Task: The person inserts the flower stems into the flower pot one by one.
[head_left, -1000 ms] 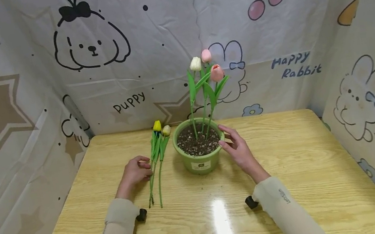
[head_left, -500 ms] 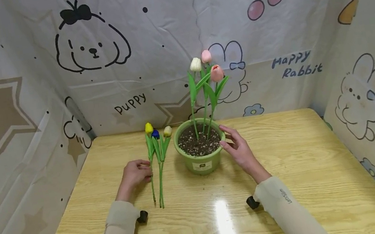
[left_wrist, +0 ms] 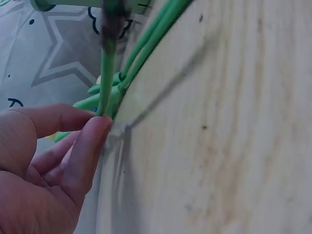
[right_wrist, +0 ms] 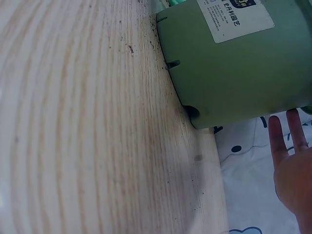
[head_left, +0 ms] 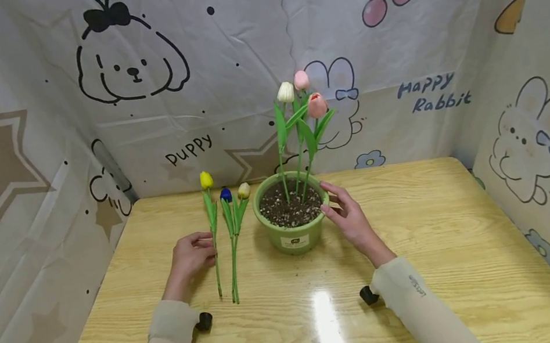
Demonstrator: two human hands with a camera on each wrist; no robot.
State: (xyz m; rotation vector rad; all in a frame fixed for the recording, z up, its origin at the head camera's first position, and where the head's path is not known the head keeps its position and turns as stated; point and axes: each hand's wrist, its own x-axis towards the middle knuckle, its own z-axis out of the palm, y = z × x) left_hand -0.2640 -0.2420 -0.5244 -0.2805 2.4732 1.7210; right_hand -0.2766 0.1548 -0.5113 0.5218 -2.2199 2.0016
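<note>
My left hand [head_left: 193,257] pinches the green stem of a yellow tulip [head_left: 206,179] between thumb and fingertips; the left wrist view shows the stem [left_wrist: 105,83] in that pinch, its lower end toward the camera. Right beside it on the table lie a blue tulip [head_left: 226,195] and a cream tulip [head_left: 244,191], their stems side by side. My right hand [head_left: 349,219] rests against the right side of a green flower pot [head_left: 294,233], thumb and fingers spread at its rim. In the right wrist view, straight fingers [right_wrist: 278,141] reach the pot wall.
Soil [head_left: 280,211] fills the pot, and a white tulip [head_left: 285,92] and two pink tulips [head_left: 317,105] stand upright in it. The pot stands on a wooden table [head_left: 419,221]. Behind it hangs a printed curtain [head_left: 236,42], which also closes off both sides.
My left hand has drawn the yellow tulip leftward, away from the blue and cream ones, which now lie apart from it. My right hand has stayed at the pot.
</note>
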